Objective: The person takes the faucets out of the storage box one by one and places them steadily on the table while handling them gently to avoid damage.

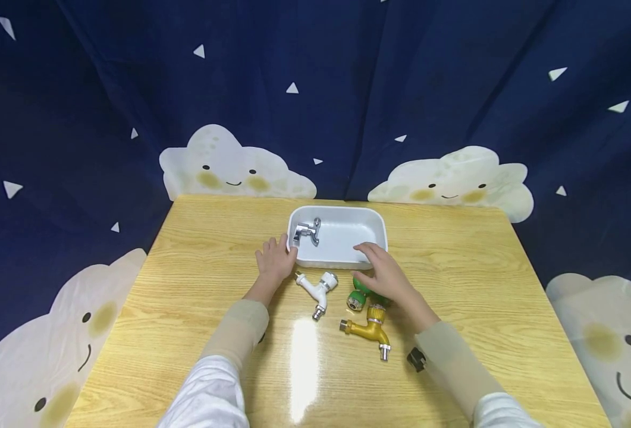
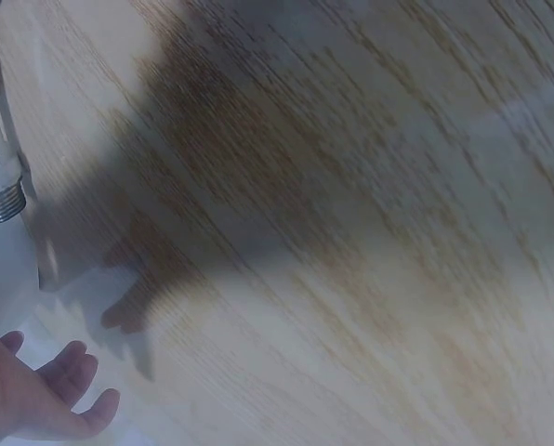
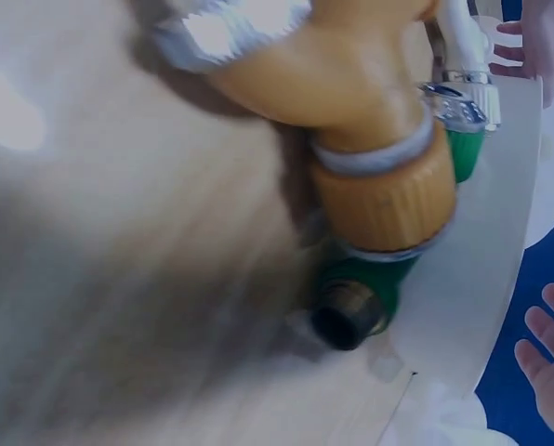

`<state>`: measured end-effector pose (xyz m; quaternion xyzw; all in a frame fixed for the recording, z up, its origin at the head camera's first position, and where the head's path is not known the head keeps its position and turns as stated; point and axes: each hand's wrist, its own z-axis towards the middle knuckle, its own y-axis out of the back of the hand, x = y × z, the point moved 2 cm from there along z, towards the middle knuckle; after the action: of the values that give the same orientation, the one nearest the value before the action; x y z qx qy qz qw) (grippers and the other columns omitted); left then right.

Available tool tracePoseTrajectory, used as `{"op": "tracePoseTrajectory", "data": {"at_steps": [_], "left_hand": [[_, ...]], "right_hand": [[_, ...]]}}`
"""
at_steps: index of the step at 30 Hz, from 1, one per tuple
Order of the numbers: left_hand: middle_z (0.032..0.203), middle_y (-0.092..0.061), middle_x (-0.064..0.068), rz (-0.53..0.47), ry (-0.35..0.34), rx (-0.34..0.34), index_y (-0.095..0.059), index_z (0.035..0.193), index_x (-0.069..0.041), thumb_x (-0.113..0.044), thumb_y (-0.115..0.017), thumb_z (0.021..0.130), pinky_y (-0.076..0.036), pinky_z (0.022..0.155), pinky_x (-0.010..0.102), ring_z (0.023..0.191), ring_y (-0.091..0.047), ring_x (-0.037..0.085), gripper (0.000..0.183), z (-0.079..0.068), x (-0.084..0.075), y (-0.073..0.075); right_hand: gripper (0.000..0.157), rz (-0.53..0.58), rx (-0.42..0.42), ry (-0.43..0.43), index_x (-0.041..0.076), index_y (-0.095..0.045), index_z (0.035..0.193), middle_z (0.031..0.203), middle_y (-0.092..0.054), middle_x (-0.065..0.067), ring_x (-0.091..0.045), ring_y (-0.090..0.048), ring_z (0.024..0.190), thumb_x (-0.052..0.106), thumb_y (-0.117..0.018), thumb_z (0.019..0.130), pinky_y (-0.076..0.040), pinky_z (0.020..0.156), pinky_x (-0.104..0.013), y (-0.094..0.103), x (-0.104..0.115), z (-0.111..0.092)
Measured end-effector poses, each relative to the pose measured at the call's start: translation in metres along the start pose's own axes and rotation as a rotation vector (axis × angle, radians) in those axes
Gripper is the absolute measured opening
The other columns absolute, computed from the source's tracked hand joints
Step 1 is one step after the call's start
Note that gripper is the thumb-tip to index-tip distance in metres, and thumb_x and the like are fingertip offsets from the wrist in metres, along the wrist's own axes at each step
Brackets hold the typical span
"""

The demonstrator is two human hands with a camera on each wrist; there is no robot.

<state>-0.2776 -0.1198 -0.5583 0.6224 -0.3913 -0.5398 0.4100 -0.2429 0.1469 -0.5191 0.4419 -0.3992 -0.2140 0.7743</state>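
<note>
- At the white oblong plastic basin [image 1: 333,264], left hand [image 1: 276,258] and right hand [image 1: 388,276] spread loosely, empty.
- Inside, a silver bent metal tap [image 1: 307,230] seems stowed.

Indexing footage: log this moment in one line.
left hand: at left end of tray; right hand: near tray's right end; chrome tap: inside tray

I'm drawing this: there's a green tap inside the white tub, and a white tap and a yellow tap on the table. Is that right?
Not quite: the head view shows a silver tap inside the white tub, not a green one. The white tap and yellow tap are on the table.
</note>
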Motion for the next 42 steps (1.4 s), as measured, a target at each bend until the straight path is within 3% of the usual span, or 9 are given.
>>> {"op": "tracePoseTrajectory", "data": {"at_steps": [9, 22, 34, 42], "left_hand": [[0.115, -0.047, 0.016, -0.006, -0.005, -0.003, -0.039, 0.132, -0.017, -0.042, -0.029, 0.088, -0.032, 0.087, 0.052, 0.105, -0.041, 0.032, 0.051, 0.001, 0.0, 0.0], [0.117, -0.046, 0.016, -0.007, 0.0, -0.002, -0.038, 0.133, -0.018, -0.042, -0.03, 0.09, -0.032, 0.088, 0.052, 0.106, -0.041, 0.033, 0.05, 0.002, 0.002, -0.002], [0.12, -0.046, 0.015, -0.012, 0.007, 0.0, -0.037, 0.136, -0.019, -0.042, -0.03, 0.089, -0.031, 0.089, 0.052, 0.107, -0.041, 0.032, 0.053, 0.002, 0.001, -0.002], [0.119, -0.047, 0.015, -0.006, 0.005, -0.006, -0.038, 0.135, -0.019, -0.043, -0.029, 0.09, -0.031, 0.089, 0.052, 0.108, -0.041, 0.032, 0.052, 0.002, 0.001, -0.002]], "right_hand": [[0.06, -0.022, 0.09, -0.065, 0.011, -0.042, 0.135, 0.137, -0.041, -0.012, -0.028, -0.038, 0.126, 0.04, -0.059, 0.085, -0.028, 0.104, -0.042, -0.005, 0.003, 0.035], [0.06, -0.054, 0.168, -0.036, 0.01, -0.04, 0.137, 0.136, -0.041, -0.016, -0.031, -0.039, 0.125, 0.035, -0.059, 0.086, -0.029, 0.104, -0.041, -0.027, 0.001, 0.077], [0.065, -0.057, 0.234, -0.075, 0.006, -0.037, 0.139, 0.138, -0.039, -0.016, -0.032, -0.038, 0.126, 0.03, -0.062, 0.084, -0.029, 0.104, -0.041, -0.044, 0.005, 0.101], [0.066, -0.09, 0.323, -0.121, 0.007, -0.033, 0.141, 0.145, -0.031, -0.016, -0.031, -0.032, 0.131, 0.029, -0.06, 0.085, -0.026, 0.106, -0.041, -0.054, 0.015, 0.115]]}}
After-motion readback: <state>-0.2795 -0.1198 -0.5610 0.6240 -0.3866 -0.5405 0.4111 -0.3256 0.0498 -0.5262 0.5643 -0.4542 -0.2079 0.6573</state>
